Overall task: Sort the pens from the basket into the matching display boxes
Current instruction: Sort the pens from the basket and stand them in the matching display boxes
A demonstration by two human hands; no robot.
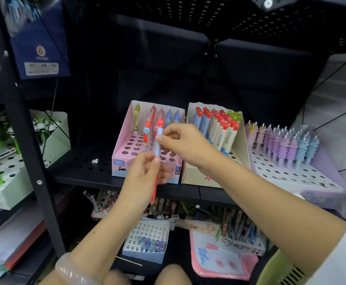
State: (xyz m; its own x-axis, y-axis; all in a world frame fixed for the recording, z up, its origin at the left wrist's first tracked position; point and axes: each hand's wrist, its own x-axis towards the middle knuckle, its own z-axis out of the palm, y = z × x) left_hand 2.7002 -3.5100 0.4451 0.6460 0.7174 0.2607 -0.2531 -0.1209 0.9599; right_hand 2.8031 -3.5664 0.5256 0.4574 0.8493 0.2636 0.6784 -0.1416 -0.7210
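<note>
1. The left hand [147, 173] is curled around the lower part of a pen [157, 159], and holds it upright in front of the shelf [81, 163]
2. The pen has a light blue top part and a red-orange bottom part
3. The right hand [182, 140] pinches the blue top of the same pen with thumb and fingertips
4. Right behind the pen stands the pink display box [124, 145], near the front edge of the shelf; it has many holes and a few pens stuck in the back rows
5. Just beside it on the right is a cream display box [196, 171] full of pens with red ball tops
6. Further right is a purple display box [303, 175] with purple and blue bumpy pens
7. A green basket [279, 270] shows at the bottom right corner
8. A box of panda pens [1, 177] sits on the next shelf at the left
</note>
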